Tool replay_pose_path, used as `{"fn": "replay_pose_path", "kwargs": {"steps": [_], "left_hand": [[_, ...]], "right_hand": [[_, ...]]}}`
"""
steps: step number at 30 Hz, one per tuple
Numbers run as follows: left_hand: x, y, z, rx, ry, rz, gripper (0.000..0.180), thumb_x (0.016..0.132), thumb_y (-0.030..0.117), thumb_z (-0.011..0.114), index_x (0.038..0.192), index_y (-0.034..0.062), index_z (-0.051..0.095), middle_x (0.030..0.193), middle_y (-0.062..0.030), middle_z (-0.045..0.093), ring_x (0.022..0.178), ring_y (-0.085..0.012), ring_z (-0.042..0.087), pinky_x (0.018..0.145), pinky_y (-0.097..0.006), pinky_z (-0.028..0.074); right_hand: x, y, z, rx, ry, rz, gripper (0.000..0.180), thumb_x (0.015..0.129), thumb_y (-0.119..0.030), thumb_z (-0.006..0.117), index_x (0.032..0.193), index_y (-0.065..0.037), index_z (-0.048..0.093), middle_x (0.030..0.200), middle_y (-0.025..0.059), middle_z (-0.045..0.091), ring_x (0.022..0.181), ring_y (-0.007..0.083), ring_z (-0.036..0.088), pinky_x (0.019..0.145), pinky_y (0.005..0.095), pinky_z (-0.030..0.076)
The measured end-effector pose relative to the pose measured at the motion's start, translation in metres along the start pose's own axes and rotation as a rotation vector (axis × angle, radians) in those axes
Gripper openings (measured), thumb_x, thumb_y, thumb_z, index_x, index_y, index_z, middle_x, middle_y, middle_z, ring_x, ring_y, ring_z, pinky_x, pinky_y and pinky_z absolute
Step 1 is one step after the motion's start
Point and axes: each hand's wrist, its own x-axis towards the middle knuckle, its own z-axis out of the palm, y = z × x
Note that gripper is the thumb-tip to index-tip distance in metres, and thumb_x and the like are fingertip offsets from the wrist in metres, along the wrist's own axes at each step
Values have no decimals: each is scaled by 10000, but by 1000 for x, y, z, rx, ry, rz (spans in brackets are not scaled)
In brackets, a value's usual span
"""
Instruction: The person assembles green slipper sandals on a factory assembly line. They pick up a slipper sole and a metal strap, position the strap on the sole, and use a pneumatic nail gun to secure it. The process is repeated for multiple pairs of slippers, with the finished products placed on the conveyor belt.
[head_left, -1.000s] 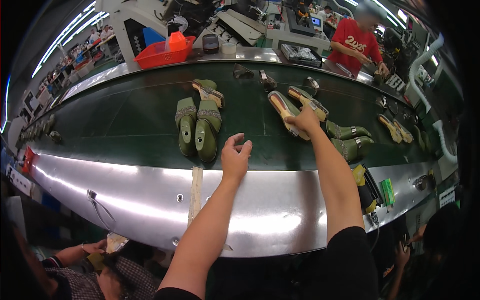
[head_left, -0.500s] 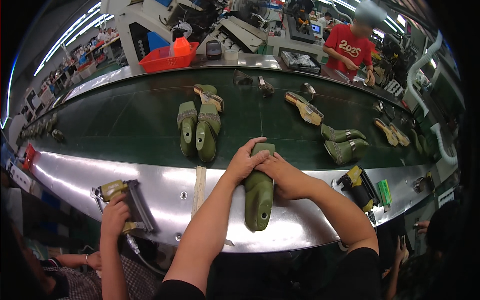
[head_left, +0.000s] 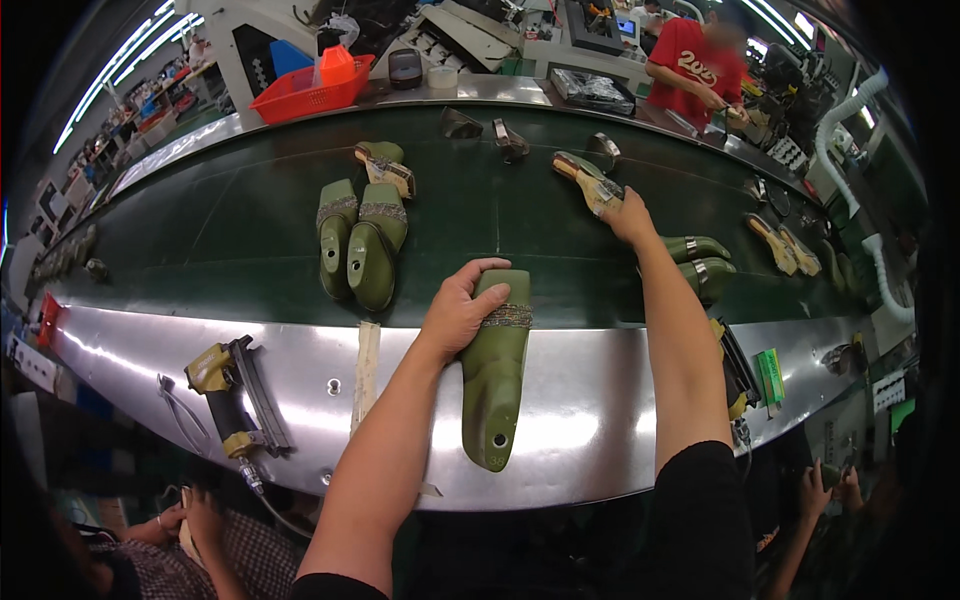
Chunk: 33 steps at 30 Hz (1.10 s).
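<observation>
The left hand grips the green shoe last at frame centre, fingers curled over its toe. The right hand closes on a tan-soled last at upper right. Both likely handle as rigid, smooth and moderately heavy; grasp across the waist.

At the top of the frame, right of centre, I see a small lit screen, bluish, behind the machines. Low on the right edge, a white rectangular label sits on the desk's side, with a green glowing patch just below it. A small green packet lies on the steel rim nearby.
</observation>
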Motion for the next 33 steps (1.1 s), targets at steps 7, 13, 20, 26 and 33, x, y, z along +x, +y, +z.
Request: {"fn": "replay_pose_path", "kwargs": {"steps": [7, 13, 20, 26, 33], "left_hand": [[-2, -2, -5, -12, 11, 4, 412, 975, 185, 715, 1356, 47, 637, 1166, -115, 719, 1006, -168, 675, 891, -326, 561], [7, -13, -9, 261, 29, 106, 424, 955, 197, 736, 1338, 35, 651, 1134, -101, 733, 1014, -146, 681, 914, -314, 559], [-2, -14, -14, 83, 39, 64, 407, 956, 215, 734, 1305, 17, 663, 1144, -101, 734, 1018, -167, 687, 921, -322, 548], [1, -15, -11, 126, 43, 105, 406, 956, 208, 733, 1307, 17, 662, 1142, -98, 734, 1032, -157, 679, 921, -318, 545], [3, -19, -17, 148, 83, 155, 446, 915, 265, 753, 1268, -1, 695, 1123, -149, 748, 994, -195, 702, 909, -343, 560]], "right_hand": [[-3, -47, 8, -492, -186, -256, 357, 906, -214, 732, 1173, 20, 696, 1352, 256, 612, 1253, 447, 631, 993, 507, 562], [-27, -41, -2, 464, -356, -77, 284, 935, -241, 652, 886, 26, 737, 671, 74, 683, 531, 168, 657, 480, 315, 482], [-113, -33, -65, 1701, -580, 150, 453, 1077, -319, 595, 1446, -60, 545, 1261, 135, 709, 955, 145, 693, 731, 272, 555], [-205, -68, -94, 1852, -711, -123, 761, 974, -368, 724, 1578, -43, 395, 1483, 206, 576, 1345, 400, 595, 1125, 499, 510], [-221, -78, -85, 1617, -512, -106, 850, 858, -198, 790, 1562, 9, 361, 1533, 228, 510, 1404, 381, 545, 1190, 525, 454]]}}
